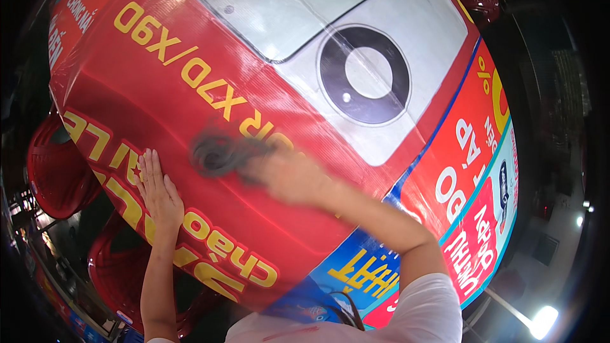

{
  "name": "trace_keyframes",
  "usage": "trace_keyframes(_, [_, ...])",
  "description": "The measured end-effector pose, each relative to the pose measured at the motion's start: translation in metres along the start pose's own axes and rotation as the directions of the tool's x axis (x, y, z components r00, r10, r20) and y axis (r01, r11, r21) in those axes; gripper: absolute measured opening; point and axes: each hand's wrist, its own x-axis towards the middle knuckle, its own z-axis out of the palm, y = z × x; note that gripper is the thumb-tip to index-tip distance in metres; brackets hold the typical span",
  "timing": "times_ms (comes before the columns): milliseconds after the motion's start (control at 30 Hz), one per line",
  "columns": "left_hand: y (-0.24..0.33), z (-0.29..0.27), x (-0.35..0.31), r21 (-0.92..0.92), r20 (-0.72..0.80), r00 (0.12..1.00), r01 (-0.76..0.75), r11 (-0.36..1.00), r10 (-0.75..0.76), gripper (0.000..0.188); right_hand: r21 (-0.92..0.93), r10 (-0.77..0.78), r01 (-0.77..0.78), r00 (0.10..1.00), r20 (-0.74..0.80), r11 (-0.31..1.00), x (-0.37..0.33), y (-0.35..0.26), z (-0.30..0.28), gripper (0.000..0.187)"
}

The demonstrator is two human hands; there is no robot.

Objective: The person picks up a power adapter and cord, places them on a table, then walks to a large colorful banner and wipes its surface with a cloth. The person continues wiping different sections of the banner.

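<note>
A dark wad [219,154] is being clamped by the right grip [286,174] — the printed sheet [159,114] beneath being touched by the flattened left grip [160,198].

White short-sleeved shirt [427,310], reddish front marking [298,333], dark hair [353,311], bare left hand [161,198], bare right hand [291,175]
</note>
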Motion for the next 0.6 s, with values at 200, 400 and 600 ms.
trace_keyframes(200, [-0.001,0.001,-0.001,-0.018,-0.025,0.999,-0.020,1.000,0.020,0.052,-0.522,0.503,-0.731,0.682,-0.531,0.440,0.007,0.228,-0.152,0.036])
trace_keyframes(400, [0.000,0.003,-0.002,-0.011,-0.035,0.999,-0.007,1.000,0.007,0.051,-0.497,0.138,-0.250,0.958,-0.252,0.831,0.015,0.062,-0.053,0.045])
trace_keyframes(600, [-0.002,0.005,-0.001,-0.022,-0.048,0.998,-0.038,0.999,0.037,0.050,-0.525,-0.006,-0.007,1.000,-0.024,0.851,-0.083,0.030,-0.023,0.053])
